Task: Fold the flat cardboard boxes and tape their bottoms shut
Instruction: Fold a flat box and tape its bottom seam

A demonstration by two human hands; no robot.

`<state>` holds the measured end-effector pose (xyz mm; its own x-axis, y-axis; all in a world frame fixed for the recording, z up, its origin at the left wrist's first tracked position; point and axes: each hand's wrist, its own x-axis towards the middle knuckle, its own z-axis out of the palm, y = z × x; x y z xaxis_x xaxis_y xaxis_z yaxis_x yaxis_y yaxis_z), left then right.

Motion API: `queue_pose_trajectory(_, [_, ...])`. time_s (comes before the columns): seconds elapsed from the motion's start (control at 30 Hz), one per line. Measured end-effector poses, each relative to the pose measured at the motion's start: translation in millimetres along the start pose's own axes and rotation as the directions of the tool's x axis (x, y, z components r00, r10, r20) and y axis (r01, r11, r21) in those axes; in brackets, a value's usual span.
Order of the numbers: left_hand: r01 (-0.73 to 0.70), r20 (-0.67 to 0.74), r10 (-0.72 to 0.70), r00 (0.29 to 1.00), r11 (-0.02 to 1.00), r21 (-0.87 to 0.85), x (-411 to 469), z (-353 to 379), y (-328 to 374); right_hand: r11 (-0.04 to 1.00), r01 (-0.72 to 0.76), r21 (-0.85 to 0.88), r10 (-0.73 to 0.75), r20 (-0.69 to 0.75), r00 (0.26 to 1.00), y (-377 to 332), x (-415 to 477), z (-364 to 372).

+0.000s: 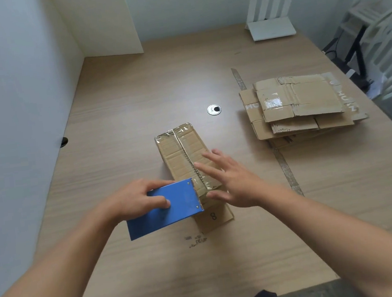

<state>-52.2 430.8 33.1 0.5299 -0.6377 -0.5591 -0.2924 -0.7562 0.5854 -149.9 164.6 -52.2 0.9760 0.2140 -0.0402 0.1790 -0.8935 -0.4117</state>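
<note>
The folded box [182, 150] lies on the tabletop [135, 94], with clear tape along its top seam. At the box's near end the left hand [136, 199] grips a blue tape dispenser [172, 210], its toothed edge against the cardboard. The right hand [233, 180] spreads flat, fingers straight, over the box's right side; I cannot tell if it is touching. A stack of flat boxes [300, 104] lies well right of the box.

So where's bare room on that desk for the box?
Bare desk lies left of the box, toward the wall, and beyond it to the router. The stack crowds the right; the dispenser crowds the box's near end.
</note>
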Motion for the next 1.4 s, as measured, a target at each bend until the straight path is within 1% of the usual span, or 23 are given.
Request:
queue_pose_trajectory(0.03, [-0.002,-0.005,0.002,1.000,1.000,-0.004,-1.0,0.4,-0.7,0.999,0.028,-0.041,-0.026,0.037,0.999,0.4,5.4,7.1])
queue_pose_trajectory(0.07, [-0.002,-0.011,0.002,1.000,1.000,-0.011,-2.3,0.9,-1.8,0.996,0.048,-0.076,-0.045,0.041,0.998,2.4,8.8,15.0])
queue_pose_trajectory(0.17, [0.008,-0.027,-0.009,1.000,1.000,-0.020,-8.6,4.0,-9.5,0.988,0.093,-0.127,-0.103,-0.081,0.991,8.7,8.8,32.1])
queue_pose_trajectory(0.27, [0.022,-0.051,-0.024,0.998,0.999,-0.035,-17.0,9.0,-17.4,0.971,0.150,-0.185,-0.187,-0.205,0.961,9.0,9.1,36.1])
queue_pose_trajectory(0.37, [0.016,-0.060,-0.019,0.998,0.999,-0.046,-26.5,7.5,-22.7,0.962,0.167,-0.216,-0.221,-0.258,0.941,11.2,8.0,38.1])
queue_pose_trajectory(0.47, [0.024,-0.059,-0.028,0.998,0.998,-0.054,-41.2,-0.4,-33.8,0.962,0.161,-0.222,-0.218,-0.260,0.941,14.5,6.8,38.5])
queue_pose_trajectory(0.53, [0.045,-0.052,-0.049,0.997,0.997,-0.066,-50.1,-4.9,-42.0,0.966,0.149,-0.213,-0.201,-0.246,0.948,12.4,8.7,40.1])
queue_pose_trajectory(0.63, [0.082,-0.055,-0.086,0.995,0.994,-0.075,-51.3,-3.8,-48.2,0.980,0.128,-0.154,-0.160,-0.213,0.964,9.2,10.9,42.5])
queue_pose_trajectory(0.77, [0.152,-0.088,-0.152,0.985,0.988,-0.005,-32.8,6.6,-48.9,0.986,0.122,-0.117,-0.140,-0.163,0.977,11.3,10.3,41.1])
queue_pose_trajectory(0.83, [0.181,-0.111,-0.174,0.978,0.982,0.053,-22.3,11.2,-43.8,0.989,0.101,-0.104,-0.116,-0.142,0.983,10.8,10.1,39.8])
queue_pose_trajectory(0.93, [0.218,-0.174,-0.184,0.967,0.956,0.196,-10.5,13.4,-32.1,0.997,0.046,-0.069,-0.053,-0.108,0.993,6.1,9.1,37.8])
queue_pose_trajectory(1.07, [0.239,-0.245,-0.166,0.955,0.921,0.309,-1.9,14.5,-19.4,0.998,-0.056,-0.011,0.056,-0.003,0.998,-5.8,8.1,28.4])
queue_pose_trajectory(1.23, [0.306,-0.337,-0.189,0.922,0.889,0.341,0.5,24.0,-2.3,0.986,-0.166,-0.018,0.167,0.055,0.984,-19.8,7.2,22.1])
queue_pose_trajectory(1.33, [0.353,-0.375,-0.222,0.900,0.876,0.330,-1.9,27.4,11.7,0.982,-0.190,-0.012,0.191,0.048,0.980,-24.7,6.1,21.8])
queue_pose_trajectory(1.4, [0.386,-0.393,-0.239,0.888,0.851,0.356,-3.3,28.0,20.6,0.979,-0.205,-0.004,0.205,0.035,0.978,-26.6,5.6,22.3])
